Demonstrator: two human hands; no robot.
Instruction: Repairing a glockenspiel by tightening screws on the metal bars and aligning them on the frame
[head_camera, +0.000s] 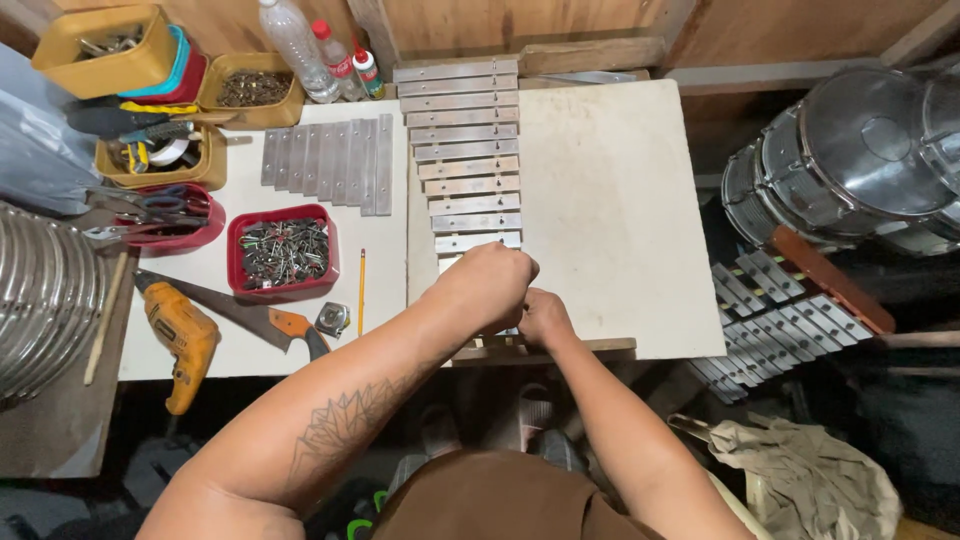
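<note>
Head view shows the left hand (487, 283) curled into a loose fist and the right hand (543, 317) bunched beside it, touching, over the near end of a row of metal bars (463, 150); what they pinch is hidden. At nine o'clock sits a red tray of screws (283, 251), and at eleven, clear bottles (318, 55) with red caps.

wooden walls (780, 30), cluttered white worktable (620, 200)

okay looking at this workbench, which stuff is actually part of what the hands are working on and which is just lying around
In use:
left hand and right hand, both at the near end of the row of metal bars on the white board

Lying about:
loose bars
red tray of screws
yellow drill
handsaw
pencil
drums
</note>
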